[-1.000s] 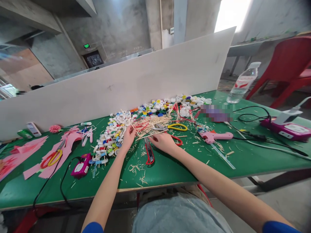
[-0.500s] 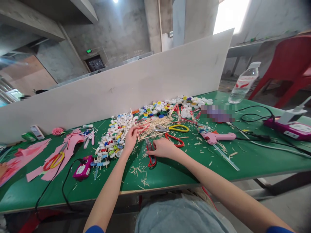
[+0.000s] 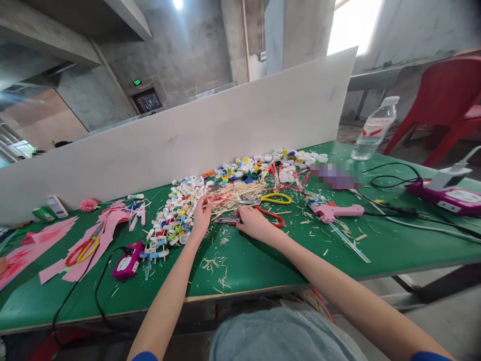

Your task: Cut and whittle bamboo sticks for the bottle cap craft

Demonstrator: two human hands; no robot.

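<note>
My left hand (image 3: 202,216) is at the left side of a pile of thin wooden sticks (image 3: 250,190), its fingers curled together; whatever they may pinch is too small to make out. To its right, my right hand (image 3: 252,223) is closed on a small grey cutting tool with red parts (image 3: 227,220), which lies nearly level and points left. Its exact kind is unclear, as my fingers cover one end. Just behind that hand rest scissors with a yellow and a red handle (image 3: 276,199). Bottle caps joined with sticks (image 3: 171,220) are heaped left of my left hand.
Loose bottle caps (image 3: 246,165) line the white board (image 3: 225,123). To the right are a pink glue gun (image 3: 338,213), its cord, a water bottle (image 3: 376,130) and a purple power box (image 3: 447,198). Pink paper (image 3: 112,220), scissors (image 3: 83,250) and another purple box (image 3: 128,260) are left.
My right hand has moved slightly up and right, and its tool has turned from upright to nearly level. The thin stick standing upright at my left hand no longer shows.
</note>
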